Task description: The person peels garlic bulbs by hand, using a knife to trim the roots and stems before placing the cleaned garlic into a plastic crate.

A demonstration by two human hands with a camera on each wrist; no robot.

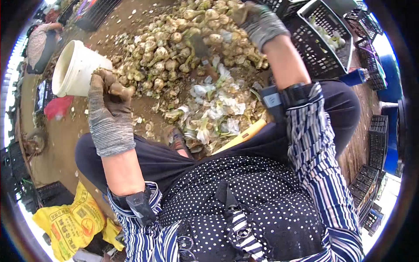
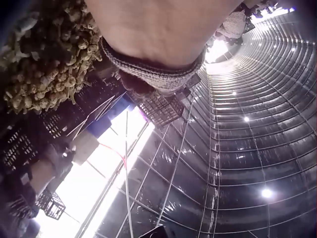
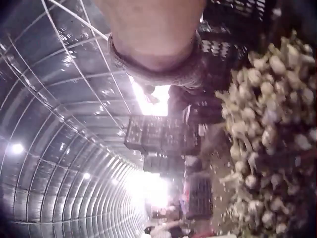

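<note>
In the head view the gloved left hand (image 1: 112, 115) is raised beside a white bucket (image 1: 87, 72), palm up with its fingers bent; whether a bulb lies in them I cannot tell. The gloved right hand (image 1: 263, 25), blurred, reaches to the far right edge of a big heap of bulbs (image 1: 161, 54); its fingertips are unclear. Pale peeled skins and leaves (image 1: 214, 107) lie between the heap and the person's lap. The left wrist view has a glove cuff (image 2: 153, 74) with the hand mostly hidden; a cuff (image 3: 153, 72) likewise hides the right hand in the right wrist view.
Black crates (image 1: 325, 39) stand at the far right, one holding pale pieces. A yellow strip (image 1: 244, 136) lies by the lap. Yellow printed sacks (image 1: 74, 222) are at the lower left, a pink bag (image 1: 58, 107) lies near the bucket, and another person (image 1: 42, 46) crouches at the upper left.
</note>
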